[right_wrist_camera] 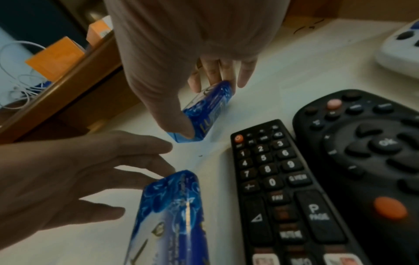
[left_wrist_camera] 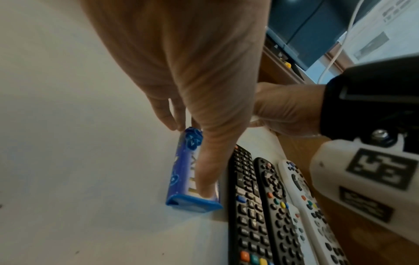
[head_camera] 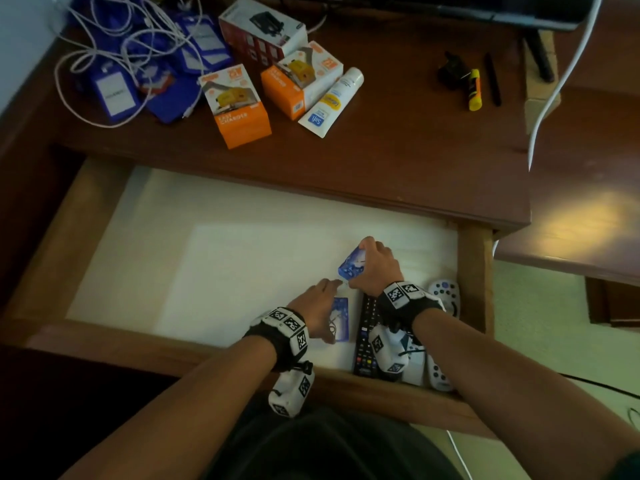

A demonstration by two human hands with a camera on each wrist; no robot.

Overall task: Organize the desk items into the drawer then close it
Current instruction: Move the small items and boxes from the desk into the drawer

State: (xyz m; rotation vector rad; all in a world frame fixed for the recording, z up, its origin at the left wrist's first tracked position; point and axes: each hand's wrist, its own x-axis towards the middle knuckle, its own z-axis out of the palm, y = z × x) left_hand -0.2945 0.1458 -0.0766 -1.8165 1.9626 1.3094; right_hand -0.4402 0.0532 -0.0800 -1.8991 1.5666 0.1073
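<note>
The drawer (head_camera: pixel 472 271) stands pulled out, lined in white. My right hand (head_camera: pixel 377 268) (right_wrist_camera: pixel 181 44) pinches a small blue box (head_camera: pixel 351 266) (right_wrist_camera: pixel 208 107) by its two ends, tilted just above the lining. Just nearer me, my left hand (head_camera: pixel 318 306) (left_wrist_camera: pixel 192 71) (right_wrist_camera: pixel 68 170) rests straight fingers and thumb on a second blue box (head_camera: pixel 341 320) (left_wrist_camera: pixel 181 172) (right_wrist_camera: pixel 172 211) lying on the lining. Right of the boxes lie two black remotes (head_camera: pixel 365 341) (left_wrist_camera: pixel 244 197) (right_wrist_camera: pixel 272 179) and a white remote (head_camera: pixel 445 292) (left_wrist_camera: pixel 306 197), side by side in the drawer's right front corner.
On the desk behind the drawer stand two orange charger boxes (head_camera: pixel 239 105), a white and red box (head_camera: pixel 263 29) and a white tube (head_camera: pixel 332 102). Blue badge holders tangled with white cables (head_camera: pixel 138 64) lie far left. A yellow marker (head_camera: pixel 474 88) and black pen (head_camera: pixel 493 81) lie far right.
</note>
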